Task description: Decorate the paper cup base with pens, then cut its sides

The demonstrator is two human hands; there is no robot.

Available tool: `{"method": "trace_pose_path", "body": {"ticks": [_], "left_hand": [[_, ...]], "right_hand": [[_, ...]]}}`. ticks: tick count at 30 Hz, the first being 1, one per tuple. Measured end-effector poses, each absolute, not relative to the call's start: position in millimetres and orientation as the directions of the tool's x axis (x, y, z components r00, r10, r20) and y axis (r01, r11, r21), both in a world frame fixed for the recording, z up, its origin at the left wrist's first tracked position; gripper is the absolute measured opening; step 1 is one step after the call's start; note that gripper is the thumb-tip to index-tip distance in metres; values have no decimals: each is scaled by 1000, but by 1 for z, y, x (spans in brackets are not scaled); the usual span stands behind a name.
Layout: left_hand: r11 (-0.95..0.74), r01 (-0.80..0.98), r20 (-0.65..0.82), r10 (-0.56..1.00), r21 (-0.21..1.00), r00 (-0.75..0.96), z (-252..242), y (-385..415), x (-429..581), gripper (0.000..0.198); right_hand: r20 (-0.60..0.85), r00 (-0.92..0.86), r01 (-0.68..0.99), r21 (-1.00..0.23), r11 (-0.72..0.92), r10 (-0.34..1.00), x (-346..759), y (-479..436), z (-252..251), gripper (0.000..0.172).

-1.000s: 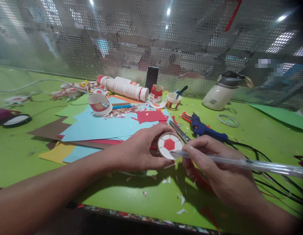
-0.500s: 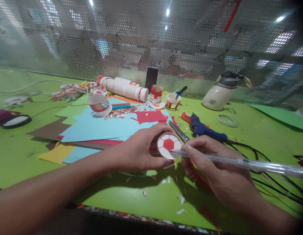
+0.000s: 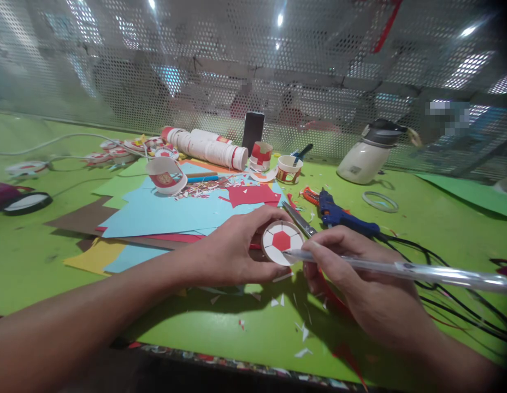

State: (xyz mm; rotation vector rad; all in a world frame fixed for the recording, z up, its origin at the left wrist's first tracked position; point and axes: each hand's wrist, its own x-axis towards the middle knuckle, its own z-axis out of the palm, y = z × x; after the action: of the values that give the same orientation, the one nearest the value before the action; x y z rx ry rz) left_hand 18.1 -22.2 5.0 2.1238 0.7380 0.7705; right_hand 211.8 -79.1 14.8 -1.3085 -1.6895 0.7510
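My left hand (image 3: 233, 251) is closed round a small white paper disc (image 3: 282, 241) with a red hexagon in its middle and drawn lines, held upright just above the green table (image 3: 257, 327). My right hand (image 3: 360, 284) grips a clear pen (image 3: 401, 268) whose tip touches the disc's lower right edge. The pen's long barrel runs off to the right.
Sheets of coloured paper (image 3: 167, 213) lie behind my left hand, with a cut paper cup (image 3: 166, 174) and a stack of cups (image 3: 206, 146) on its side. Scissors (image 3: 299, 218), a blue glue gun (image 3: 339, 215), black cables (image 3: 442, 284), a white jug (image 3: 370, 153), a tape ring (image 3: 380, 202) and paper scraps lie around.
Hardly anything differs; the pen tip and both hands have shifted only slightly on the disc.
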Motion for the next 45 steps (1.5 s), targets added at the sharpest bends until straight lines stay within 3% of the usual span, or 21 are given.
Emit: {"method": "trace_pose_path", "body": {"ticks": [16, 23, 36, 45], "left_hand": [[-548, 248, 276, 701, 799, 658, 6, -22, 17, 43], [-538, 232, 269, 693, 810, 669, 5, -22, 17, 43], [-570, 252, 290, 691, 782, 663, 7, -22, 17, 42], [-546, 253, 271, 702, 799, 659, 7, -23, 18, 44]], "right_hand": [[241, -103, 395, -881, 262, 965, 211, -79, 13, 22], [180, -37, 394, -902, 180, 983, 205, -84, 19, 21], [228, -95, 391, -887, 247, 969, 210, -80, 17, 23], [157, -39, 375, -913, 160, 987, 203, -85, 22, 21]]}}
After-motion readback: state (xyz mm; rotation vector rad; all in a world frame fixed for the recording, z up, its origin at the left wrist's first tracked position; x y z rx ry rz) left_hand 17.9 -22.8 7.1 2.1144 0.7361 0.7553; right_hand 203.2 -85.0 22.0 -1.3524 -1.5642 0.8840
